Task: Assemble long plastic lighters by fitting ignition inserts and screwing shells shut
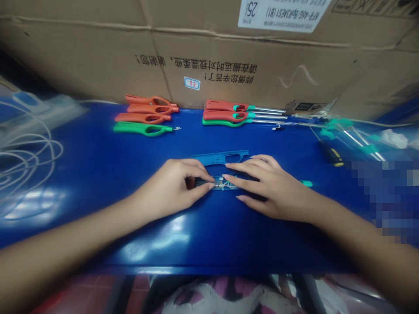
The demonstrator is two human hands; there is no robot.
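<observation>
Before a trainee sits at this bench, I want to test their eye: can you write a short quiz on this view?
1. Which colour is the lighter shell half lying just beyond the left hand? A: red; B: blue; C: green.
2. True or false: the screwdriver lies to the right of the right hand.
3. Fill in: the left-hand row of lighter handles has three orange ones and ___ green.

Key: 1 B; 2 true; 3 one.
</observation>
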